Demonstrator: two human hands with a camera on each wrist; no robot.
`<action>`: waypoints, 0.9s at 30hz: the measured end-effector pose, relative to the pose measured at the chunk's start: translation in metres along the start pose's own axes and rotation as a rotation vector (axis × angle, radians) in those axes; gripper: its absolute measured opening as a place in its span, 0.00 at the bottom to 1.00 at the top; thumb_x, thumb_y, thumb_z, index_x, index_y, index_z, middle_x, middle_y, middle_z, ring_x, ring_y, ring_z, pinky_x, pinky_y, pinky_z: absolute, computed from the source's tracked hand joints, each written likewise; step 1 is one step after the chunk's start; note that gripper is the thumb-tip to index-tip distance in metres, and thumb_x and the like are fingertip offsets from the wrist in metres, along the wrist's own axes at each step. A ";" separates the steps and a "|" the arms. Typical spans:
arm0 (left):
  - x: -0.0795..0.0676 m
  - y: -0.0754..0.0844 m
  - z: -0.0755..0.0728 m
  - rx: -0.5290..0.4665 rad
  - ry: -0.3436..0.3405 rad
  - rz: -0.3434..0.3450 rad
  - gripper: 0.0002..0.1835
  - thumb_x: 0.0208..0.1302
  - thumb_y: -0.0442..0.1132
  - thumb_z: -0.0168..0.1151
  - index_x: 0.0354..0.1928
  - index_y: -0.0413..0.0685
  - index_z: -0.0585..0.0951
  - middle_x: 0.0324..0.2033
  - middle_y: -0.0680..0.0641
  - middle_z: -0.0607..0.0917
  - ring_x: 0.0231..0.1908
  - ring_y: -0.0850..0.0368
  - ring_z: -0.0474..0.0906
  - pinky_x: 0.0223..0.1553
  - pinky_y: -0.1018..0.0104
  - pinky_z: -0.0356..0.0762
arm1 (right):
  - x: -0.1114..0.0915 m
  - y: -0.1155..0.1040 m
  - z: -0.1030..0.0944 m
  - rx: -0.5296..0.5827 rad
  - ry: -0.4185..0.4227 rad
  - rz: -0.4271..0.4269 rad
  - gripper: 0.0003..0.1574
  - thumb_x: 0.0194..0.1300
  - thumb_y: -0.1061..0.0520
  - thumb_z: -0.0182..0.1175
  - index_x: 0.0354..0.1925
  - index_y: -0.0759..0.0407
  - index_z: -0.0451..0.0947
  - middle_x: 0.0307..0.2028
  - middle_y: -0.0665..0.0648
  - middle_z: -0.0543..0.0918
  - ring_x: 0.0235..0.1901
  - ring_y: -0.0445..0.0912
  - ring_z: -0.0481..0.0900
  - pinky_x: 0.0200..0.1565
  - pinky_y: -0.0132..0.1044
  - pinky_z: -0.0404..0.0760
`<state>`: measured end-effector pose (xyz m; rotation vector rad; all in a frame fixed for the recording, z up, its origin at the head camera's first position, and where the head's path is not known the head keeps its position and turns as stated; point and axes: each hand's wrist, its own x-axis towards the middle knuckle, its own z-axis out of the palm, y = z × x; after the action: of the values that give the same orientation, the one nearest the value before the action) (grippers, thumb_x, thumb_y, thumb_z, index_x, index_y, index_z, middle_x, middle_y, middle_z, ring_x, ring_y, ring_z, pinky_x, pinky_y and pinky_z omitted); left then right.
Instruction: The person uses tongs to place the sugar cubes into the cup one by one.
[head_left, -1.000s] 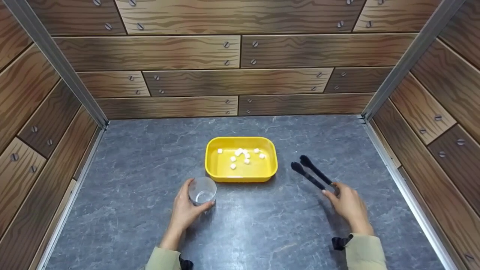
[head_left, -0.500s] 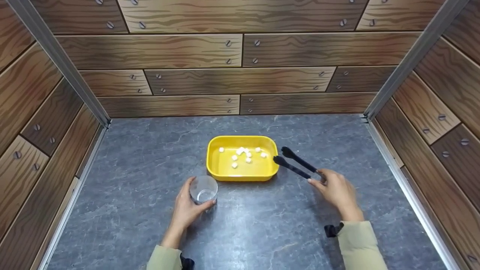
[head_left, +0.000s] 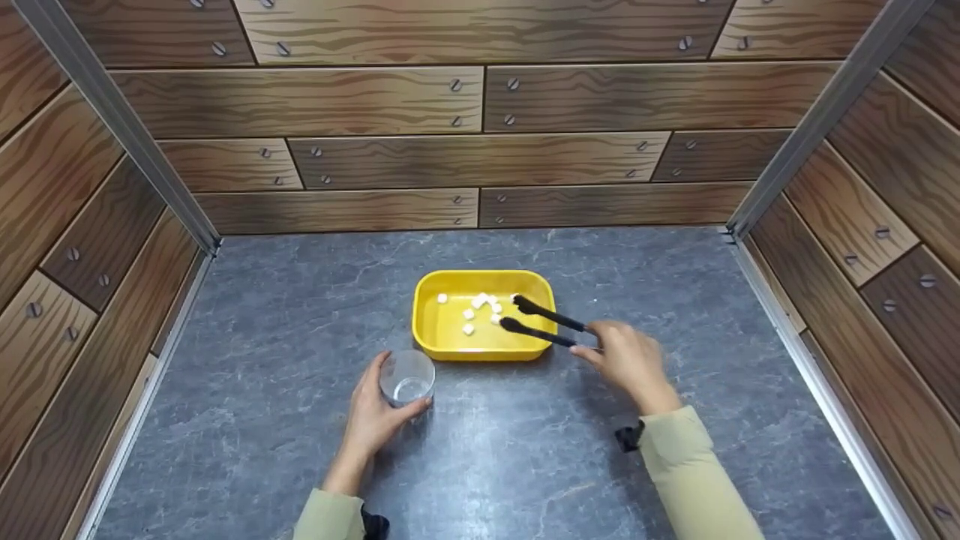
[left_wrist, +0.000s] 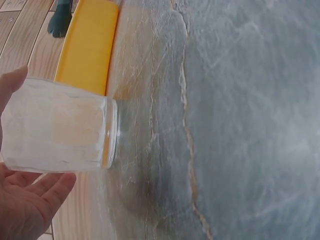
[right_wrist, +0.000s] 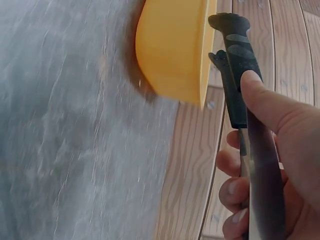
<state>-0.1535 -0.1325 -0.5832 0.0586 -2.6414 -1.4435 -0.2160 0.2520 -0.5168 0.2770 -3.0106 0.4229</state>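
My left hand (head_left: 373,416) grips a clear cup (head_left: 407,379), thumb on the near side and fingers on the far side. In the left wrist view the cup (left_wrist: 60,125) shows nothing inside. My right hand (head_left: 628,364) holds black-tipped tongs (head_left: 538,332), thumb on one arm and fingers curled round the other. Their two tips are apart, over the right half of the yellow tray (head_left: 482,354). Several small white cubes (head_left: 469,329) lie in the tray, most of them near its middle. The tong tips partly cover cubes at the right, and no cube is visibly gripped.
The grey marbled tabletop (head_left: 300,300) runs back to a wood-patterned wall (head_left: 480,161). Similar panels with metal edge strips close in the left and right sides. The cup stands close to the tray's front left corner.
My right hand has carried the tongs leftward, from right of the tray to over its right half. The left hand and cup have stayed put, and the cubes look unmoved.
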 end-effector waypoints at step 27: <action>0.001 -0.002 0.000 -0.016 -0.003 -0.017 0.55 0.41 0.53 0.82 0.69 0.39 0.64 0.63 0.37 0.72 0.62 0.39 0.68 0.62 0.44 0.67 | 0.038 -0.055 0.023 -0.184 -0.093 -0.139 0.24 0.58 0.36 0.68 0.38 0.54 0.84 0.31 0.54 0.82 0.28 0.53 0.81 0.27 0.50 0.78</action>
<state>-0.1550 -0.1341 -0.5849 0.0769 -2.6376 -1.4716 -0.2441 0.1877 -0.5197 0.4988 -3.0660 0.1240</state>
